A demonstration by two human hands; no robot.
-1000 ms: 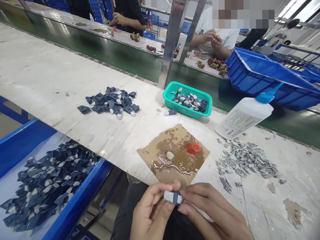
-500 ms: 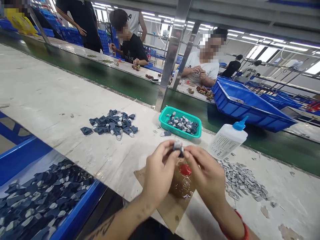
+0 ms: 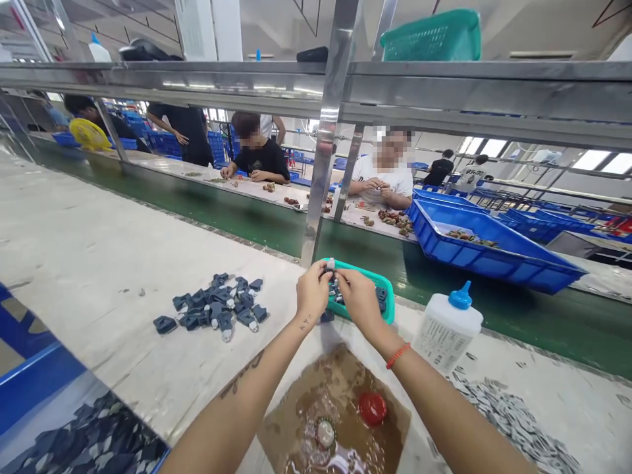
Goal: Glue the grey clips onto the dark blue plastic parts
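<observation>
My left hand (image 3: 313, 293) pinches a small grey-and-dark-blue plastic part (image 3: 330, 264) at its fingertips. My right hand (image 3: 359, 299) meets it there, thumb and forefinger pressed together at the part's lower side. Both are held above a teal basket (image 3: 390, 309) of similar parts, which they partly hide. Below my forearms lies a brown cardboard sheet (image 3: 291, 421) wet with clear liquid, bearing a red cap (image 3: 372, 409) and a small round cap (image 3: 325, 433). To the left is a heap of dark blue parts (image 3: 197, 309).
A white bottle with a blue nozzle (image 3: 447, 332) stands right of the basket, by a pile of small grey pieces (image 3: 518, 421). A blue bin (image 3: 44, 368) of dark parts is lower left. Beyond the green belt (image 3: 237, 220), people work near a large blue crate (image 3: 474, 253). A metal post (image 3: 323, 145) rises ahead.
Both hands have moved forward with the part, from above the cardboard to over the teal basket. The view has tilted up, showing the overhead shelf and uncovering more of the cardboard.
</observation>
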